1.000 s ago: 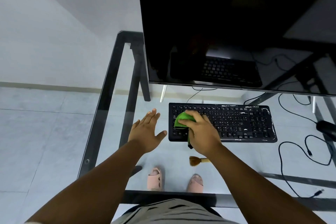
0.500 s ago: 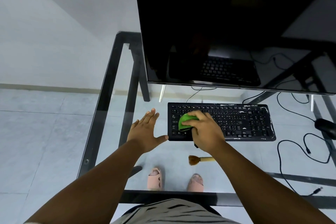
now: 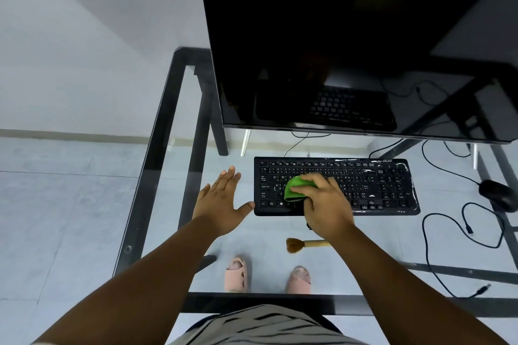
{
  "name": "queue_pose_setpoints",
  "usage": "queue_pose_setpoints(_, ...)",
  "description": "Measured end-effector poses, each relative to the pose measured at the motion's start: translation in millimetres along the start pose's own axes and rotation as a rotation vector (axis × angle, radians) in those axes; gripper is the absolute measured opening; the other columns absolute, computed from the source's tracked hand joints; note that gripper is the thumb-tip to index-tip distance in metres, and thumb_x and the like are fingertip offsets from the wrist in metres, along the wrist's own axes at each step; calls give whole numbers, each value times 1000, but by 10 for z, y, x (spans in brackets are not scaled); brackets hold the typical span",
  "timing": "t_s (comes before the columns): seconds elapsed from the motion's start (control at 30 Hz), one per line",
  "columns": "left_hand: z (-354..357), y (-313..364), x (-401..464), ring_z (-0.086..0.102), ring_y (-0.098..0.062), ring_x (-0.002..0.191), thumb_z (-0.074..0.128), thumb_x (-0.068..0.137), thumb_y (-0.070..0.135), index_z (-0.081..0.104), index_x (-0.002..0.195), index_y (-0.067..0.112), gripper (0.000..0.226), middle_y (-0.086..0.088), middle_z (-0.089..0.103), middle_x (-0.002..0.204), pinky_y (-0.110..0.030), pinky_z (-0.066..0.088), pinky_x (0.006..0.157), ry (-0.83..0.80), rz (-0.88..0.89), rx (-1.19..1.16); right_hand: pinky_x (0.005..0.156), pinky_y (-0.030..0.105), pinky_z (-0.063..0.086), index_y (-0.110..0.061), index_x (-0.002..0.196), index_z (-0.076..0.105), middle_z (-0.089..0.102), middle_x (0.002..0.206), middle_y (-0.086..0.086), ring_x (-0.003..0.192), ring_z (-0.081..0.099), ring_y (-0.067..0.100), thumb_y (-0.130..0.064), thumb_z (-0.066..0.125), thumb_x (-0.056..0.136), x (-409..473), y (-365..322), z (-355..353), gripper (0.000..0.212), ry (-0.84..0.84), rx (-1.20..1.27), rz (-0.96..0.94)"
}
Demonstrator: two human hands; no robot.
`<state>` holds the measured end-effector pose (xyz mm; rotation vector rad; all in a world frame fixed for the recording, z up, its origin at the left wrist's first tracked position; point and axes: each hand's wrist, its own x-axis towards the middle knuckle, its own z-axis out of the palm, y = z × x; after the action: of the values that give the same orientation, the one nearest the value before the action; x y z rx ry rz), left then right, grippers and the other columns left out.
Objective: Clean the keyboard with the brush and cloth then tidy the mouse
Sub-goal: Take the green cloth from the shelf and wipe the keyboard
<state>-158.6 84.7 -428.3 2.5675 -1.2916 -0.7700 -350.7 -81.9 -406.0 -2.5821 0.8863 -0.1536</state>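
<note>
Glass desk is carrying one keyboard lying lengthwise left-right, one brush with bristles pointing left, one mouse. Right hand is gripping one green cloth on the keys; left hand is lying spread flat beside the keyboard.

1. A pale grey wall fills the upper left of the frame.
2. Below it lies a floor of large light grey tiles, with a beige skirting strip where the two meet.
3. A glass tabletop with a black frame crosses the centre; the floor shows through it.
4. A big dark monitor stands at the upper right.
5. Black cables curl at the right.
</note>
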Motion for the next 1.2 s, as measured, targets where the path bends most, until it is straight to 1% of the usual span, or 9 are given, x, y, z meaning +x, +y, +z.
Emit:
queue_pose_setpoints(0.1, 41, 70, -4, -3, -9, 148, 37, 89, 68, 6, 154, 28, 82, 10, -5, 161, -41, 4, 118, 41, -29, -20, 75, 35, 55, -36, 107, 73, 56, 127, -14, 96, 47, 21, -2, 52, 78, -92, 97, -22, 50, 17, 4, -90)
queue_pose_setpoints(0.27, 125, 141, -48, 0, -13, 149, 42, 89, 64, -2, 151, 40, 79, 13, -5, 161, -47, 9, 117, 114, 13, -43, 76, 39, 47, -46, 107, 70, 53, 136, -13, 97, 44, 20, -4, 62, 72, -125, 18, -13, 55, -199, -134, -345)
queue_pose_setpoints(0.33, 167, 172, -63, -1, -10, 148, 41, 92, 59, -3, 150, 42, 74, 15, -8, 160, -46, 6, 117, 116, 38, -32, 76, 40, 47, -48, 106, 69, 53, 136, -14, 98, 41, 18, -4, 64, 71, -135, 117, -37, 57, -207, -164, -347)
queue_pose_setpoints(0.43, 222, 225, -67, -2, -7, 148, 41, 96, 48, 2, 152, 38, 69, 20, -11, 157, -42, 1, 117, 125, 45, -51, 75, 39, 47, -49, 103, 71, 55, 135, -15, 98, 42, 17, -1, 66, 71, -183, 397, -136, 58, -189, -185, -316)
queue_pose_setpoints(0.57, 280, 322, -76, -1, -5, 147, 40, 99, 35, -3, 152, 33, 68, 19, -11, 158, -39, 3, 118, 124, 42, -74, 75, 42, 49, -46, 98, 74, 57, 131, -15, 95, 45, 19, 2, 66, 69, -240, 664, -260, 57, -166, -175, -268)
queue_pose_setpoints(0.77, 342, 373, -99, 3, -6, 147, 37, 100, 27, 1, 153, 31, 64, 19, -9, 158, -40, 5, 119, 118, 33, -79, 77, 40, 45, -47, 106, 70, 54, 135, -15, 98, 41, 19, 0, 63, 72, -99, 262, -91, 58, -198, -156, -380)
queue_pose_setpoints(0.9, 326, 371, -96, 4, -6, 147, 37, 100, 28, -1, 153, 31, 65, 17, -10, 159, -39, 10, 119, 109, 26, -47, 78, 41, 42, -47, 104, 71, 51, 137, -15, 101, 39, 20, -1, 61, 71, -8, 71, -29, 58, -253, -177, -447)
queue_pose_setpoints(1.03, 351, 448, -128, 8, -9, 148, 36, 100, 23, -1, 153, 31, 65, 14, -5, 161, -39, 12, 119, 137, -28, -57, 76, 38, 41, -48, 100, 72, 52, 135, -19, 100, 43, 19, -2, 61, 70, -110, 393, -162, 57, -250, -235, -433)
queue_pose_setpoints(1.2, 439, 573, -149, 2, -12, 148, 33, 99, 16, -3, 153, 30, 66, 12, -7, 161, -41, 11, 120, 184, -98, -58, 72, 36, 42, -50, 96, 72, 57, 129, -19, 95, 43, 18, 0, 69, 63, -259, 916, -400, 60, -204, -281, -355)
